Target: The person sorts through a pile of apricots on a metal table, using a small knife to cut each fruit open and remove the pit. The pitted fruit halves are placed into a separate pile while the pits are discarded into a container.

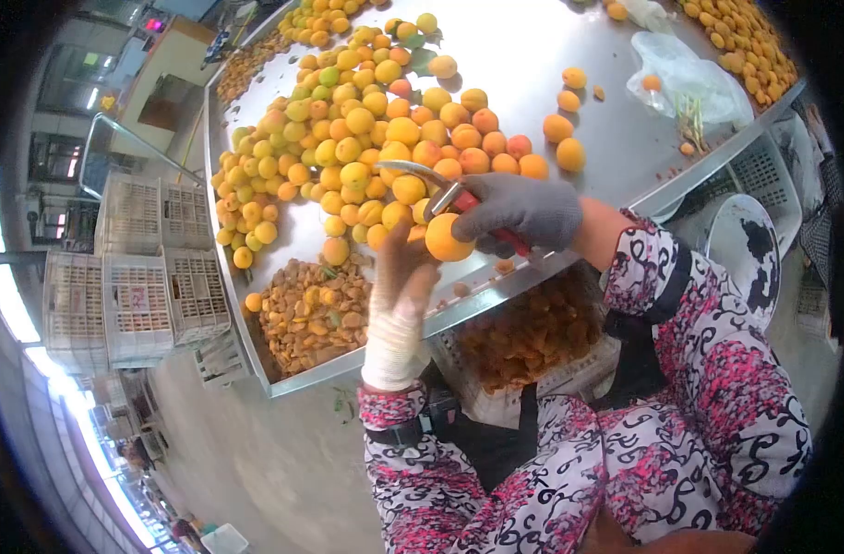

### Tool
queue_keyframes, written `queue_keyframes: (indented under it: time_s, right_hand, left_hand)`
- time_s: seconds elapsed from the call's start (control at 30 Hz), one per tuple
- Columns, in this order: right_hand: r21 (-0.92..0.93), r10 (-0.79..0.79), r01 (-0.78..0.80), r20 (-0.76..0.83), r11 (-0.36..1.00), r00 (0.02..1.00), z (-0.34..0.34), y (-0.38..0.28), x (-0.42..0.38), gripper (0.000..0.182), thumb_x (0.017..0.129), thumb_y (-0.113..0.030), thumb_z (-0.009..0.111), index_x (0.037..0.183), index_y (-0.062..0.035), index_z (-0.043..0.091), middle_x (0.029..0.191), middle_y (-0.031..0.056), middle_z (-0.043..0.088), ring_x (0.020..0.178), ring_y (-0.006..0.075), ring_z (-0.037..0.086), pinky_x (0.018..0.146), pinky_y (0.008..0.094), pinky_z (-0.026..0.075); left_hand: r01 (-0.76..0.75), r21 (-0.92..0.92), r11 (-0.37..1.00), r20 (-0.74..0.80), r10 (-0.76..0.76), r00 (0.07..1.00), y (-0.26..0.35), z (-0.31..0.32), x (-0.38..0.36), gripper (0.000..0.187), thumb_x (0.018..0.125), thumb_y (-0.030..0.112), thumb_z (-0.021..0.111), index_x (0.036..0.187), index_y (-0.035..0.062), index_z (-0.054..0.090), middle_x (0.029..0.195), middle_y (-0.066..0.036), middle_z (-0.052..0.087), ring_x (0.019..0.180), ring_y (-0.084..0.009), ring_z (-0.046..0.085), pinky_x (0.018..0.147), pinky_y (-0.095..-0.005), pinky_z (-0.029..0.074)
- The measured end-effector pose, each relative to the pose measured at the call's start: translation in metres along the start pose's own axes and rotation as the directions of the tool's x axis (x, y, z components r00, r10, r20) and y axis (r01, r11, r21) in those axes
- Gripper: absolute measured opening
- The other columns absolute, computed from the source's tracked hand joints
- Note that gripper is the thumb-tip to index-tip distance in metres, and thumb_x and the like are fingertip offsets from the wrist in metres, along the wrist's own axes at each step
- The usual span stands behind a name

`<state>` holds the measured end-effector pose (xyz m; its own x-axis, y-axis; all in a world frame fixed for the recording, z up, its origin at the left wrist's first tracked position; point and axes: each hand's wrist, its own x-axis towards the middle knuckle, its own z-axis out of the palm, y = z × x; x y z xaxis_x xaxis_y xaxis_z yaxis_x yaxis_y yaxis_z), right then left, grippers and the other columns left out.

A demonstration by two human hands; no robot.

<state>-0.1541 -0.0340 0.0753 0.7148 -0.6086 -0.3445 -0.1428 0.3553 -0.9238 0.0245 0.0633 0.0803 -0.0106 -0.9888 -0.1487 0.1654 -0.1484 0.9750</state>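
My right hand (523,212), in a grey glove, is closed round red-handled pruning shears (447,198). Their curved metal blade points left over the fruit. An orange apricot (448,237) is between my two hands, just below the shears. My left hand (405,268), with a whitish cuff at the wrist and slightly blurred fingers, grips it from the left. The right thumb lies against the fruit's upper right side. Behind both hands, a large heap of whole apricots (348,138) covers part of the metal table (505,55).
Flattened apricot halves (311,319) are piled at the table's near left corner. Under the near edge, a crate (477,397) holds more brownish pieces. A plastic bag (689,83) lies at the right. Stacked crates (131,295) stand left, and a white basin (745,245) is at right.
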Motion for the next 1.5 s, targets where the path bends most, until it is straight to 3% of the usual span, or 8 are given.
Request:
queue_keyframes:
  time_s: [0.27, 0.47, 0.53, 0.67, 0.83, 1.1, 1.17, 1.5]
  right_hand:
    - [0.475, -0.16, 0.174, -0.07, 0.863, 0.985, 0.018, 0.011, 0.019, 0.032, 0.085, -0.033, 0.055, 0.092, -0.002, 0.052, 0.058, 0.0039, 0.049, 0.04, 0.012, 0.044, 0.037, 0.0231, 0.034]
    - [0.05, -0.043, 0.053, -0.185, 0.997, 0.982, 0.018, 0.005, 0.018, 0.038, 0.084, -0.039, 0.057, 0.095, -0.0026, 0.053, 0.06, 0.0022, 0.05, 0.044, 0.0111, 0.047, 0.039, 0.0224, 0.037]
    - [0.133, -0.013, 0.035, -0.162, 0.99, 0.987, 0.022, 0.007, 0.019, 0.038, 0.083, -0.039, 0.059, 0.095, -0.0028, 0.053, 0.059, 0.0019, 0.049, 0.044, 0.0111, 0.046, 0.038, 0.0223, 0.036]
    - [0.349, -0.013, 0.038, -0.073, 0.936, 0.997, 0.021, 0.014, 0.02, 0.04, 0.08, -0.039, 0.063, 0.095, -0.0031, 0.053, 0.059, 0.0016, 0.049, 0.044, 0.0104, 0.046, 0.038, 0.0216, 0.035]
    - [0.253, -0.029, 0.032, -0.017, 0.967, 0.999, 0.018, 0.004, 0.012, 0.034, 0.083, -0.035, 0.06, 0.093, -0.004, 0.054, 0.059, 0.0018, 0.049, 0.045, 0.009, 0.046, 0.038, 0.0211, 0.034]
    - [-0.019, 0.001, -0.006, -0.221, 1.0, 0.975, 0.017, -0.019, 0.0, 0.03, 0.09, -0.031, 0.05, 0.097, -0.0026, 0.056, 0.061, 0.0046, 0.05, 0.051, 0.0155, 0.054, 0.047, 0.0269, 0.043]
    - [-0.452, -0.45, 0.373, -0.071, 0.81, 0.89, 0.02, -0.007, 0.002, 0.037, 0.092, -0.039, 0.047, 0.098, -0.003, 0.056, 0.067, 0.0108, 0.056, 0.063, 0.0249, 0.059, 0.057, 0.0328, 0.047]
    - [-0.402, -0.067, 0.038, -0.06, 0.915, 0.996, 0.021, -0.019, -0.003, 0.053, 0.091, -0.051, 0.04, 0.092, 0.0004, 0.054, 0.082, 0.0204, 0.061, 0.078, 0.0344, 0.06, 0.068, 0.0396, 0.045]
  left_hand:
    - [-0.151, 0.076, 0.986, 0.041, 0.148, 0.988, -0.004, 0.013, 0.017, 0.062, 0.089, 0.015, 0.049, 0.142, 0.008, 0.018, 0.132, -0.012, 0.038, 0.116, -0.0174, 0.041, 0.093, -0.028, 0.037]
    - [-0.16, 0.083, 0.984, -0.136, 0.17, 0.976, -0.021, 0.005, 0.02, 0.058, 0.083, 0.004, 0.055, 0.136, 0.0045, 0.031, 0.123, -0.012, 0.046, 0.11, -0.0189, 0.048, 0.09, -0.0297, 0.041]
    - [-0.311, 0.609, 0.729, -0.075, 0.443, 0.893, -0.026, 0.0, 0.025, 0.06, 0.078, 0.002, 0.061, 0.132, 0.0032, 0.036, 0.112, -0.011, 0.05, 0.102, -0.0208, 0.053, 0.087, -0.0317, 0.045]
    - [-0.421, 0.622, 0.66, -0.025, 0.555, 0.832, -0.019, 0.002, 0.023, 0.062, 0.076, 0.003, 0.063, 0.132, 0.0047, 0.037, 0.106, -0.01, 0.051, 0.099, -0.0214, 0.055, 0.083, -0.0321, 0.047]
    - [-0.064, -0.129, 0.99, -0.045, 0.058, 0.997, -0.006, 0.001, 0.015, 0.061, 0.075, 0.001, 0.062, 0.13, 0.0044, 0.036, 0.111, -0.01, 0.048, 0.099, -0.0174, 0.052, 0.082, -0.0279, 0.046]
    - [-0.075, -0.034, 0.997, -0.113, 0.071, 0.991, -0.006, 0.0, 0.017, 0.055, 0.075, 0.003, 0.062, 0.125, 0.0037, 0.04, 0.102, -0.006, 0.05, 0.086, -0.0133, 0.05, 0.078, -0.0254, 0.044]
    - [0.034, -0.056, 0.998, -0.021, -0.035, 0.999, -0.003, -0.001, 0.014, 0.052, 0.075, 0.007, 0.06, 0.124, 0.0027, 0.042, 0.1, -0.005, 0.051, 0.084, -0.0122, 0.05, 0.075, -0.0243, 0.043]
    - [0.066, -0.058, 0.996, 0.015, -0.065, 0.998, -0.004, -0.003, 0.009, 0.053, 0.079, 0.027, 0.053, 0.125, 0.0023, 0.043, 0.093, -0.004, 0.051, 0.076, -0.0121, 0.05, 0.068, -0.0257, 0.044]
